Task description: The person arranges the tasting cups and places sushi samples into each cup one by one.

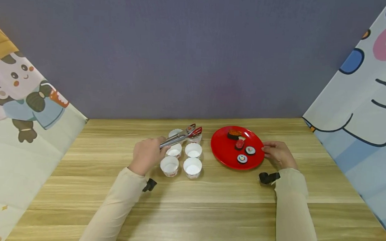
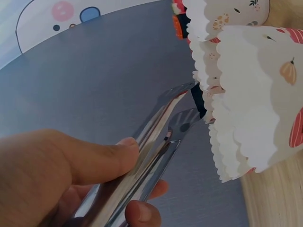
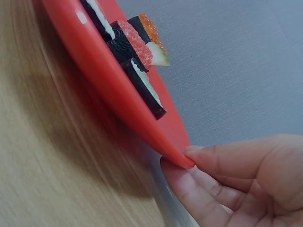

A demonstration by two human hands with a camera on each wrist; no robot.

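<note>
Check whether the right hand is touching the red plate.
Touching. The right wrist view shows it: the right hand pinches the red plate at its rim.

silver metal tongs (image 1: 176,138), gripped in the left hand (image 1: 148,152), slant toward two o'clock, their tips over the far cups; a dark piece shows between the tips, partly hidden by cup rims. the six white paper cups (image 1: 192,174), scallop-rimmed with printed sides, stand upright in two columns of three, at nine o'clock from the round red plate (image 1: 222,147). the right hand (image 1: 278,153) pinches its rim at three o'clock. on it, orange-topped sushi (image 1: 234,134) lies near twelve, red-topped sushi (image 1: 239,144) near the middle, and two white-faced rolls (image 1: 250,150) toward three and five
</note>
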